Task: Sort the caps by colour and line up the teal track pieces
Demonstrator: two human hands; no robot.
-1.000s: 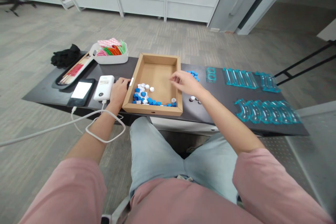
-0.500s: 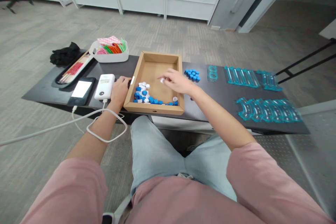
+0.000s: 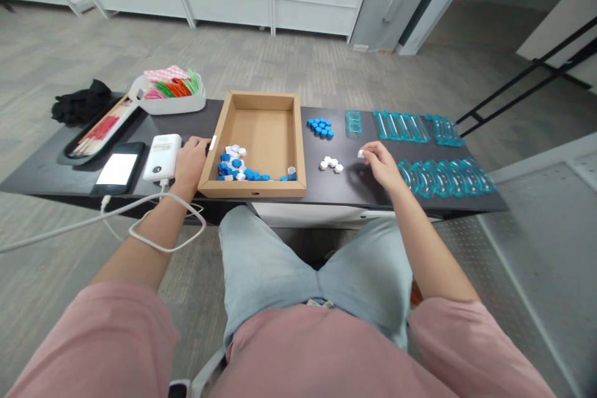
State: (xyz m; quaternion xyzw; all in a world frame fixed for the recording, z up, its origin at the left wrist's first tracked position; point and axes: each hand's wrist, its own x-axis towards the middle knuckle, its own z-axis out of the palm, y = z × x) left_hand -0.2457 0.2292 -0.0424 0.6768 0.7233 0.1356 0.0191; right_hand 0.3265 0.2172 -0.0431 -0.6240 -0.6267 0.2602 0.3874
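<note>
1. Right hand (image 3: 380, 163) has swung out of the cardboard box (image 3: 280, 189), where it hovered half a second ago, to open counter (image 3: 326, 186) on the box's right.
2. Thumb and fingertips of that hand pinch one white piece (image 3: 360, 153); contact with the counter beneath, cannot tell.
3. Left hand (image 3: 193, 158) stays at the box's left wall, fingers against it; whether they grip or merely rest, cannot tell.
4. Just left of the right hand: small cluster of white hexagonal pieces (image 3: 333, 162), lying on the counter.
5. Farther out, beyond that cluster and left of the right hand: blue hexagonal pieces (image 3: 321, 128), grouped close.
6. Between the hands, inside the box: blue and white mixed pieces (image 3: 224, 166), mostly heaped in the near-left corner.
7. Right of the right hand, close by: curved teal parts (image 3: 445, 178) in a row. Beyond it: straight teal parts (image 3: 402, 127).
8. Just left of the left hand: white power bank (image 3: 162, 157), then phone (image 3: 118, 168), screen lit.
</note>
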